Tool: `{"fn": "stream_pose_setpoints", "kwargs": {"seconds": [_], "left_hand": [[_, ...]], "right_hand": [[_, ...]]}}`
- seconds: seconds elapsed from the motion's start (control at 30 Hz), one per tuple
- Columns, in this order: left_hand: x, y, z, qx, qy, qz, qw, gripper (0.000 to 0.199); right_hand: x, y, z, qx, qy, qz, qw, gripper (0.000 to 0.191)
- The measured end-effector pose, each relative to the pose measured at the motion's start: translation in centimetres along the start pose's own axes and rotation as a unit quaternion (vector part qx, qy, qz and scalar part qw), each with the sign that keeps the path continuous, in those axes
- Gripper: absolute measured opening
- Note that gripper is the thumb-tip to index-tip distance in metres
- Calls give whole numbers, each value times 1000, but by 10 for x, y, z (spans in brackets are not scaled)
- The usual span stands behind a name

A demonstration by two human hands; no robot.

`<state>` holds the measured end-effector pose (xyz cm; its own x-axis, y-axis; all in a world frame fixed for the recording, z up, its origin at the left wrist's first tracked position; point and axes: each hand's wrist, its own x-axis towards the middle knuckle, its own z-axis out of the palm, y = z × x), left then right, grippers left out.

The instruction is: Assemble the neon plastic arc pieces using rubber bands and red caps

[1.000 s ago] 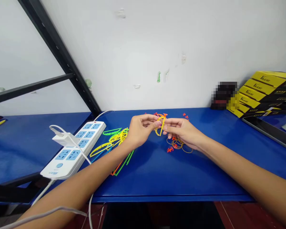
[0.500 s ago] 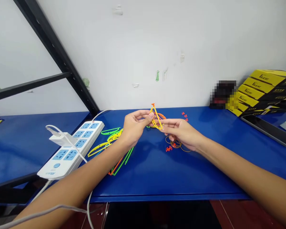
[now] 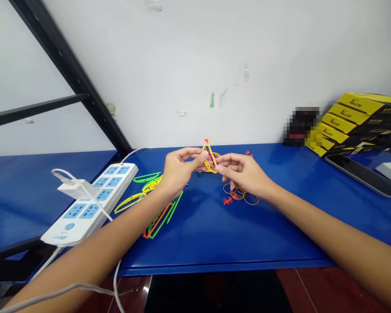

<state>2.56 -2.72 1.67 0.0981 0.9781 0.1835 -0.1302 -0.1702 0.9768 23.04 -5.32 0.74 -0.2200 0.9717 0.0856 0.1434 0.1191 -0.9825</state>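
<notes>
A small yellow plastic toy bow [image 3: 209,164] is gripped between the thumb and fingers of my left hand [image 3: 184,167]. A thin yellow toy arrow [image 3: 211,153] lies across it, its orange suction-cup tip [image 3: 206,141] pointing up. My right hand [image 3: 244,171] pinches the arrow's lower end with thumb and forefinger; whether a rubber band is caught there too is too small to tell. Under the right hand lie tan rubber bands [image 3: 249,199] and red suction cups [image 3: 228,201]. Behind the bow, orange and purple plastic pieces are partly hidden.
Green and yellow bows [image 3: 147,177] and orange and green sticks [image 3: 159,221] lie by my left forearm. A white power strip [image 3: 94,204] with a plugged-in charger stands left. At right are a phone [image 3: 361,174] and stacked yellow-black boxes [image 3: 348,117] on the blue table [image 3: 234,243].
The view has shifted slightly. My right hand has moved its grip at the arrow's lower end, its fingers now more bent. My left hand keeps hold of the bow.
</notes>
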Motion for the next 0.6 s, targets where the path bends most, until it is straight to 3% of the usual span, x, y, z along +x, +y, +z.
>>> {"fn": "stream_pose_setpoints", "kwargs": {"seconds": [0.13, 0.33, 0.47, 0.53, 0.6], "left_hand": [[3, 3, -4, -15, -5, 0, 1000, 53], [8, 2, -8, 38, -55, -1, 998, 49], [15, 8, -18, 123, -127, 7, 984, 48], [23, 15, -32, 242, -158, 44, 956, 44], [35, 23, -51, 417, -161, 97, 889, 35]], "right_hand": [[-3, -2, 0, -68, -68, -18, 995, 39], [0, 2, -3, -130, -45, -63, 989, 33], [1, 1, -4, -153, -61, -89, 982, 37], [4, 1, -7, -153, -40, -90, 983, 41], [9, 3, -14, -166, -20, -73, 983, 44]]}}
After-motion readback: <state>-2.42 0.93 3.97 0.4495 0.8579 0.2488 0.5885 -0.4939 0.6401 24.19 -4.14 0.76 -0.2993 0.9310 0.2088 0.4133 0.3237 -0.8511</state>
